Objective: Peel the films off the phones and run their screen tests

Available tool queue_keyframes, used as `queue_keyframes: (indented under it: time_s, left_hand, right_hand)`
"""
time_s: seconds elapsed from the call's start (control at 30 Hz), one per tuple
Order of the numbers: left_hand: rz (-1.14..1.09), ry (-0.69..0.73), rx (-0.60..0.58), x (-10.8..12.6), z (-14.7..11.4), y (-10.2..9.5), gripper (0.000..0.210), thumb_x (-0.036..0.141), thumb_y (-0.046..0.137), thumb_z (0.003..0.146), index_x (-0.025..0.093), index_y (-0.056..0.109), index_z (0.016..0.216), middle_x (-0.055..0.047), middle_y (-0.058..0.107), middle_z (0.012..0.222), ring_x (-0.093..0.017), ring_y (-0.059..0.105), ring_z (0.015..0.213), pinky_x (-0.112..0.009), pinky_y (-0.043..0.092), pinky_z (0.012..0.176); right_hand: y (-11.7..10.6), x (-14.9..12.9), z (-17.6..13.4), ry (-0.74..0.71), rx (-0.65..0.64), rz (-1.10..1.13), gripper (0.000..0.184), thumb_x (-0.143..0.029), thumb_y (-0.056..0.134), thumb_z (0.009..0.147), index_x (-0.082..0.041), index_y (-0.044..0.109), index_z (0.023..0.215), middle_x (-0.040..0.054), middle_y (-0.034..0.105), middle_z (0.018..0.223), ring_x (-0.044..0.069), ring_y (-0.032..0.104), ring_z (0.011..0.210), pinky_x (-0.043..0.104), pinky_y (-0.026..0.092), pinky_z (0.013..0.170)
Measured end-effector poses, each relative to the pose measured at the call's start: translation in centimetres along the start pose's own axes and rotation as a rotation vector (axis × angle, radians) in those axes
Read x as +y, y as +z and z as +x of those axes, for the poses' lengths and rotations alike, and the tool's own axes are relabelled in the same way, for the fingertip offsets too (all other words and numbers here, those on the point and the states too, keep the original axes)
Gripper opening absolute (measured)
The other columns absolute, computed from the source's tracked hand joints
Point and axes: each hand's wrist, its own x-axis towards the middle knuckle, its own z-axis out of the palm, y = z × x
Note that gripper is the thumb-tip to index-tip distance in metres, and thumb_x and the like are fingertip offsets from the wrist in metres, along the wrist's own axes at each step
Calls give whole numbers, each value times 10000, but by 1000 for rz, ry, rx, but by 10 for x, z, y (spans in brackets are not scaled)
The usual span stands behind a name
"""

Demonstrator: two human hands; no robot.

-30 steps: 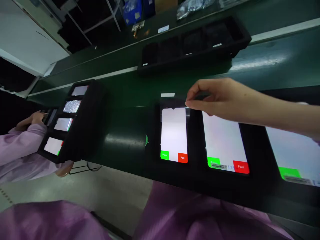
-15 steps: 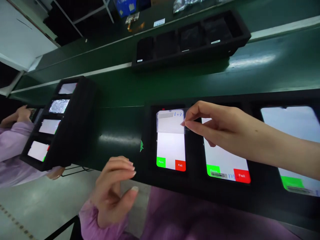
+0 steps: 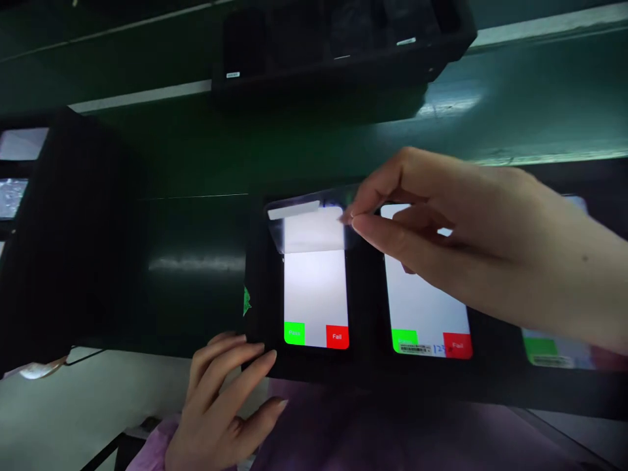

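My right hand point(image 3: 426, 229) pinches the right edge of a clear plastic film point(image 3: 314, 229), which has a pale label strip and blue handwriting. The film hangs over the upper part of a lit phone screen point(image 3: 314, 294) with green and red boxes at its bottom. That screen sits in a black tray point(image 3: 367, 369). My left hand point(image 3: 226, 399) is open, fingers apart, at the tray's front left edge; whether the fingertips touch it I cannot tell. Partly under my right hand is a second lit screen point(image 3: 426, 307) with a barcode label and blue writing.
A third lit screen point(image 3: 554, 347) lies at the right, mostly behind my right forearm. Another black tray point(image 3: 324, 78) with dark screens stands farther back on the green bench point(image 3: 191, 229). At the left is a black tray point(image 3: 73, 229) with lit screens.
The view has turned downward and closer. My right hand has lifted the film, now tilted and reaching past the screen's left edge. My left hand has come to the tray's front edge, fingers stretched.
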Motion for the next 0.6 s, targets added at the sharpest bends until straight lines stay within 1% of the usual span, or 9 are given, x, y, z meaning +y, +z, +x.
queue_keyframes:
  time_s: [0.07,0.13,0.2,0.27,0.37,0.43,0.5,0.57,0.6]
  left_hand:
    - [2,-21,28,1,1,2,160,241,612,1023,185,678,1157,-66,645,1114,-213,588,1129,-338,504,1002]
    - [16,-41,51,-1,-1,3,150,244,627,1016,188,687,1141,-61,655,1088,-210,599,1102,-336,510,982]
    - [30,-28,61,-4,-6,5,168,287,652,1005,208,701,1145,-56,671,1062,-215,616,1072,-347,530,951]
    - [30,-16,62,-8,-14,8,235,375,663,996,255,715,1192,-53,691,1055,-233,633,1059,-375,557,918]
    - [20,-76,80,-10,-29,15,330,461,651,990,323,711,1284,-64,711,1068,-273,646,1087,-431,580,912]
    - [19,-118,103,-11,-35,20,354,465,651,987,333,706,1311,-72,714,1075,-287,648,1100,-454,583,922]
    - [21,-108,112,-13,-35,21,351,450,655,984,337,707,1313,-71,715,1068,-286,651,1086,-459,587,912]
    - [21,-57,105,-16,-31,19,341,429,665,979,329,709,1302,-66,710,1049,-275,652,1060,-440,587,886]
    - [17,-23,93,-17,-28,18,341,417,677,973,311,706,1296,-65,701,1043,-268,648,1054,-422,583,873]
  right_hand:
    - [-8,-7,8,-103,31,-103,101,-338,537,1033,-278,605,987,-87,668,816,46,529,490,259,438,538]
    - [-14,-12,17,-194,80,-214,112,-311,498,1042,-288,596,995,-101,703,944,39,580,568,288,517,671]
    - [-19,-16,25,-280,105,-280,132,-297,467,1036,-308,597,1010,-113,711,1032,62,664,725,298,547,781]
    - [-21,-18,31,-331,109,-313,160,-288,454,1030,-316,611,1021,-111,711,1031,91,700,859,304,553,815]
    - [-24,-21,35,-354,123,-354,182,-269,460,1038,-288,637,1005,-87,698,929,92,686,823,303,540,768]
    - [-25,-22,38,-389,141,-371,164,-258,494,1038,-268,634,953,-80,679,855,79,652,740,287,507,725]
    - [-23,-21,39,-401,152,-364,152,-257,527,1036,-260,633,928,-74,658,793,84,626,679,276,465,672]
    - [-18,-19,36,-338,90,-312,142,-298,530,1053,-263,658,1002,-70,624,706,99,592,597,278,409,589]
    - [-14,-16,32,-286,16,-262,163,-335,523,1068,-263,669,1073,-70,610,664,108,574,553,278,384,544]
